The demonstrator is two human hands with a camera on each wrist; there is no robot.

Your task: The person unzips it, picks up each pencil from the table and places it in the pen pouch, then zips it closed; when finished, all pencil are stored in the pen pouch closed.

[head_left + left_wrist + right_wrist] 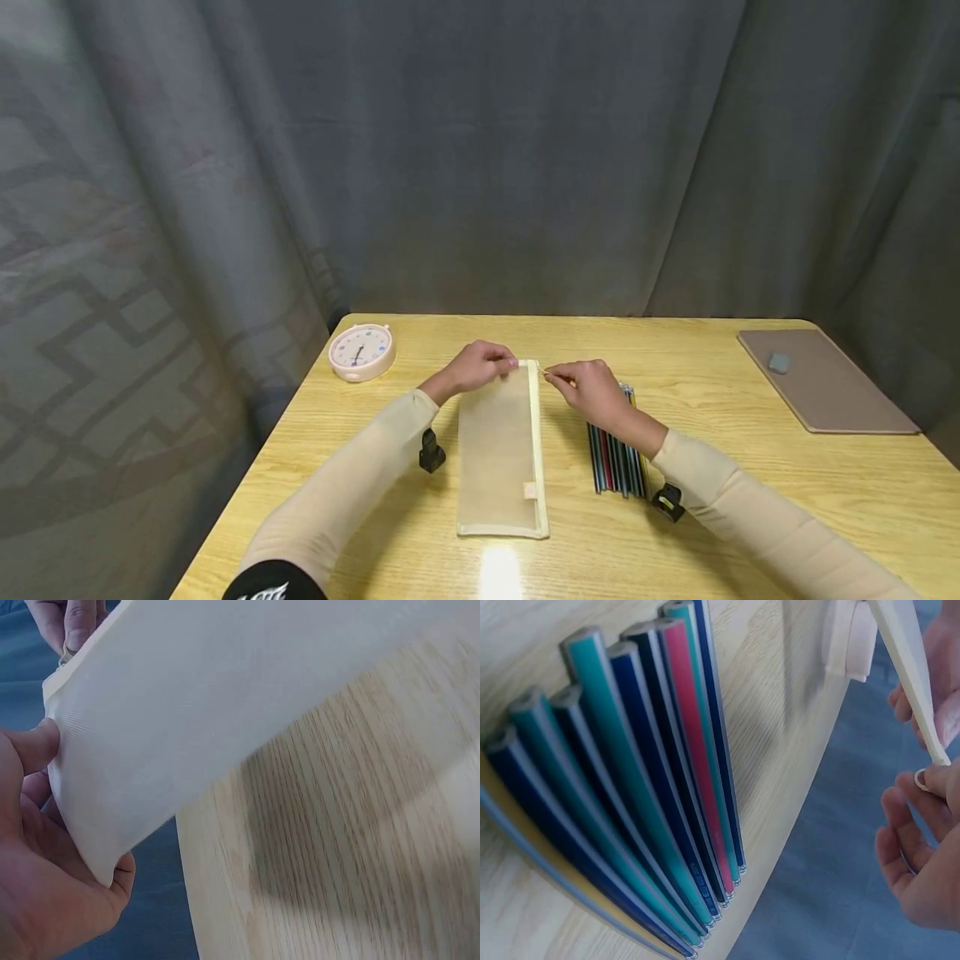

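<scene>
A flat, see-through cream zipper pouch point(495, 454) stands lengthwise in front of me, its zipper edge point(535, 425) on the right. My left hand point(483, 365) grips the pouch's far end, thumb on the near face and fingers behind it in the left wrist view. With thumb and forefinger my right hand point(592, 390) pinches the zipper pull at the far right corner; its ring point(921, 778) shows in the right wrist view. Beside the pouch, under the right forearm, lies a row of pencils point(622, 750) in blue, teal, red and yellow.
A pink round clock point(362, 352) stands at the table's far left corner. Toward the right edge lies a brownish-pink board point(832, 387) with a small grey block point(778, 362) on it. Grey curtains point(487, 167) hang behind the wooden table point(675, 350).
</scene>
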